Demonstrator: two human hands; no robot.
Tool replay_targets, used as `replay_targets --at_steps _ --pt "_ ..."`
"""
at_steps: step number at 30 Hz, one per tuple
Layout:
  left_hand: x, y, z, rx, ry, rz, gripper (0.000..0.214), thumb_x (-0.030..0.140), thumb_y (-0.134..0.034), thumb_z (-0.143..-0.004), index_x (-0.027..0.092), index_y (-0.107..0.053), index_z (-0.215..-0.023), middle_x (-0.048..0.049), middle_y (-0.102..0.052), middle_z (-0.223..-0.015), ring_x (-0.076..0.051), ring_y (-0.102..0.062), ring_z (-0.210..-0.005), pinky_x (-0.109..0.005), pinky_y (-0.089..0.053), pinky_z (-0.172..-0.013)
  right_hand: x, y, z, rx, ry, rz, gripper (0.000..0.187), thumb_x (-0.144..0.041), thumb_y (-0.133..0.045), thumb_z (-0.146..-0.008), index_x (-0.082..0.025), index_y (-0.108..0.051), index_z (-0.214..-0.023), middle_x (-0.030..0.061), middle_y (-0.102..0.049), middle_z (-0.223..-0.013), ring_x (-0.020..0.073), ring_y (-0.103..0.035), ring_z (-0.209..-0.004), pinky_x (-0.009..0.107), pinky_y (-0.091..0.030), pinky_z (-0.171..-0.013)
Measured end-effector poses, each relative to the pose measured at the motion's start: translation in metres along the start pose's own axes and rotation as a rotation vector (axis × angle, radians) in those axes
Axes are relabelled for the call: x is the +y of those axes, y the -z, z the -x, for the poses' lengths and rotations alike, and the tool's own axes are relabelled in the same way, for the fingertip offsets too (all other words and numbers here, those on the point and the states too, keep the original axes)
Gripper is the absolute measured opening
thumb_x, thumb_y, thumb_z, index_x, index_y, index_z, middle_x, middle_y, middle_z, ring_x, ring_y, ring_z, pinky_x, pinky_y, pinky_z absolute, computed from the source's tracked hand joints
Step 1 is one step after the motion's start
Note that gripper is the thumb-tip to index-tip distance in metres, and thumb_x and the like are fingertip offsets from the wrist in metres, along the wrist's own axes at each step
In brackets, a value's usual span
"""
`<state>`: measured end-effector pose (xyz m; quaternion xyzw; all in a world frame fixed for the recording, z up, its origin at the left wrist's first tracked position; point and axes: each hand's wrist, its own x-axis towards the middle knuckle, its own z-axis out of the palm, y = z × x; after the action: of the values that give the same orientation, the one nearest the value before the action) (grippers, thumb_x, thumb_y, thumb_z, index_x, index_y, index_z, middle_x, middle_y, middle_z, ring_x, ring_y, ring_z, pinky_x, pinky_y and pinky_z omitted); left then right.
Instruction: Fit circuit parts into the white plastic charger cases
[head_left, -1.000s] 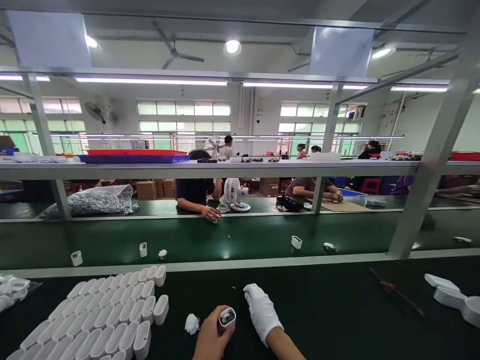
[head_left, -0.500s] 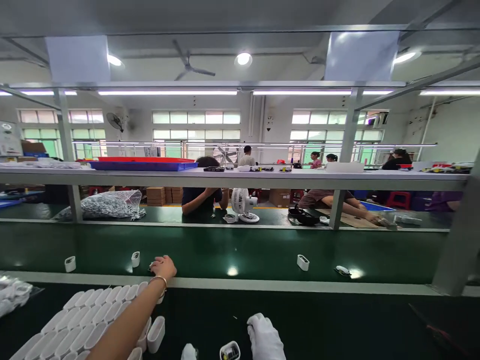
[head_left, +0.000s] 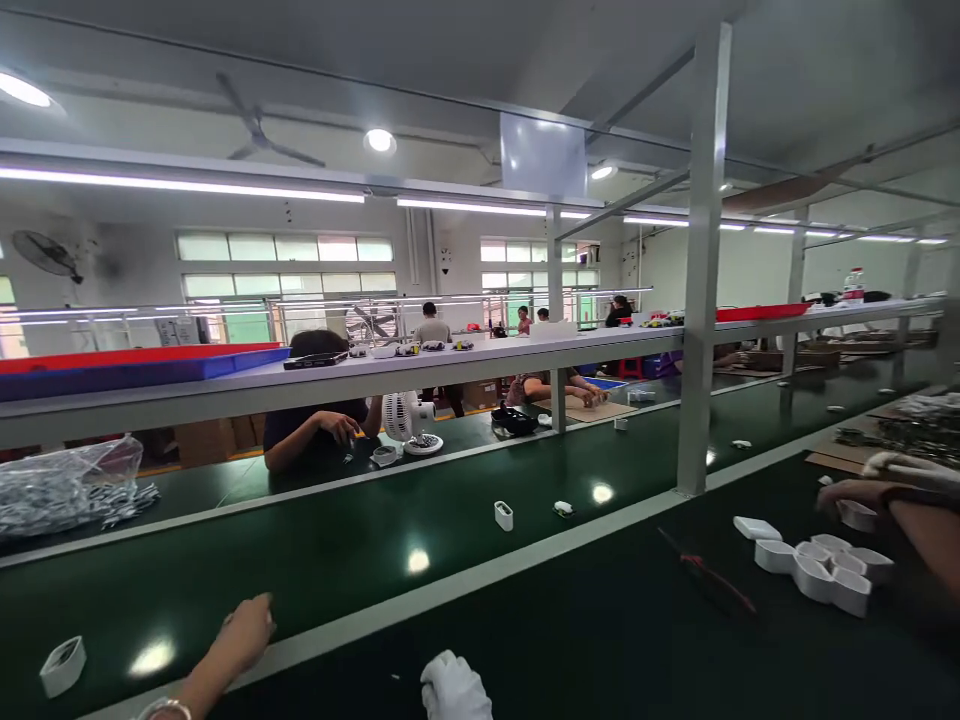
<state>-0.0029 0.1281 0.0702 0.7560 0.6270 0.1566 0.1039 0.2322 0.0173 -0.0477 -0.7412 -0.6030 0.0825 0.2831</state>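
My left hand (head_left: 244, 635), bare with a bracelet on the wrist, reaches over the green belt (head_left: 315, 560) at the lower left. Its fingers are bent together, and what they hold, if anything, is hidden. My right hand (head_left: 454, 688) wears a white glove and rests low over the dark table at the bottom middle. Those fingers are curled, their inner side out of sight. On the belt stand an oval white shell (head_left: 64, 667) left of my left hand and another white shell (head_left: 503, 516) farther off. Beside that one lies a small part with white and dark areas (head_left: 563, 509).
Red-handled pliers (head_left: 716, 580) lie on the table to the right. Past them stands a cluster of white shells (head_left: 821, 570) near a co-worker's arm (head_left: 922, 530). A metal post (head_left: 699, 300) rises at the belt's edge. A white fan (head_left: 405, 420) stands across the belt.
The view has swung to the right, bringing the post, the shell cluster and a co-worker's arm into sight. The rows of shells on the left have left the picture.
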Motion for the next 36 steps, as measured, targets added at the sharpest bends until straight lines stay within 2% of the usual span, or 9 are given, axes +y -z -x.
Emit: replay_targets --at_steps 3,6,9,11,15,19,23,30,36 --pt "0.018 -0.04 0.032 -0.152 -0.044 -0.049 0.037 0.005 -0.061 -0.072 0.013 -0.063 -0.109 -0.0109 -0.065 -0.114 -0.024 -0.057 -0.111 -0.033 -0.041 -0.097 -0.003 0.01 0.011 0.088 0.022 -0.09 0.028 -0.012 -0.041 -0.088 -0.026 -0.065 -0.097 0.0038 -0.067 -0.086 0.0179 -0.064 -0.079 0.024 -0.045 -0.067" --pt "0.032 -0.068 0.072 -0.221 -0.028 -0.062 0.048 0.002 -0.052 -0.071 0.01 -0.059 -0.118 -0.0185 -0.058 -0.125 -0.031 -0.053 -0.117 -0.041 -0.038 -0.099 -0.007 0.018 0.02 0.085 0.034 -0.107 0.025 -0.015 -0.042 -0.09 -0.026 -0.065 -0.093 0.003 -0.068 -0.083 0.0182 -0.064 -0.077 0.025 -0.043 -0.069" --pt "0.041 -0.073 0.104 -0.215 0.011 -0.025 0.052 0.006 -0.041 -0.078 0.007 -0.05 -0.129 -0.0231 -0.045 -0.137 -0.037 -0.04 -0.128 -0.052 -0.031 -0.103 -0.01 0.021 0.025 0.05 0.058 -0.117 0.025 -0.017 -0.04 -0.091 -0.025 -0.064 -0.09 0.0038 -0.069 -0.083 0.0181 -0.064 -0.076 0.025 -0.042 -0.069" --pt "0.046 -0.072 0.121 -0.21 0.001 0.031 0.052 0.012 -0.038 -0.082 0.011 -0.047 -0.133 -0.0165 -0.041 -0.143 -0.031 -0.034 -0.134 -0.046 -0.028 -0.108 -0.01 0.021 0.027 0.048 0.07 -0.144 0.027 -0.019 -0.038 -0.091 -0.025 -0.064 -0.092 0.0042 -0.069 -0.084 0.0185 -0.064 -0.077 0.026 -0.043 -0.071" --pt "0.056 -0.086 0.149 -0.257 -0.018 0.396 0.06 0.027 -0.046 -0.079 0.013 -0.041 -0.138 -0.0119 -0.052 -0.135 -0.026 -0.046 -0.126 -0.036 -0.036 -0.105 -0.006 0.021 0.024 0.09 0.062 -0.292 0.029 -0.026 -0.035 -0.091 -0.026 -0.064 -0.093 0.003 -0.069 -0.079 0.0185 -0.064 -0.073 0.027 -0.045 -0.069" --pt "0.057 -0.112 0.16 -0.129 -0.043 0.605 0.062 0.022 -0.047 -0.073 0.01 -0.046 -0.134 -0.0135 -0.059 -0.126 -0.026 -0.052 -0.119 -0.035 -0.036 -0.104 0.007 0.031 0.011 0.285 -0.032 -0.48 0.035 -0.039 -0.033 -0.091 -0.021 -0.063 -0.095 0.0043 -0.065 -0.068 0.0198 -0.06 -0.06 0.028 -0.045 -0.056" --pt "0.054 -0.115 0.159 -0.149 -0.052 0.721 0.054 0.02 -0.048 -0.07 0.015 -0.055 -0.123 -0.0111 -0.062 -0.121 -0.025 -0.053 -0.117 -0.036 -0.038 -0.103 0.014 0.053 0.006 0.508 0.007 -0.46 0.043 -0.046 -0.032 -0.091 -0.018 -0.063 -0.101 0.0078 -0.066 -0.077 0.0211 -0.06 -0.064 0.031 -0.044 -0.06" --pt "0.063 -0.098 0.166 -0.069 0.004 0.823 0.045 0.027 -0.056 -0.072 0.017 -0.058 -0.115 -0.0097 -0.062 -0.118 -0.025 -0.056 -0.111 -0.036 -0.041 -0.1 -0.016 0.076 0.027 0.156 0.494 -0.059 0.017 -0.022 -0.055 -0.084 -0.027 -0.069 -0.077 -0.0021 -0.066 -0.069 0.0133 -0.053 -0.069 0.034 -0.024 -0.077" --pt "0.06 -0.099 0.163 -0.057 0.013 0.876 0.038 0.038 -0.056 -0.076 0.017 -0.063 -0.107 -0.0094 -0.067 -0.11 -0.025 -0.06 -0.103 -0.038 -0.043 -0.096 -0.024 0.092 0.035 0.086 0.57 0.086 0.017 -0.024 -0.061 -0.08 -0.022 -0.063 -0.063 -0.0034 -0.061 -0.063 0.0122 -0.046 -0.068 0.034 -0.018 -0.075"
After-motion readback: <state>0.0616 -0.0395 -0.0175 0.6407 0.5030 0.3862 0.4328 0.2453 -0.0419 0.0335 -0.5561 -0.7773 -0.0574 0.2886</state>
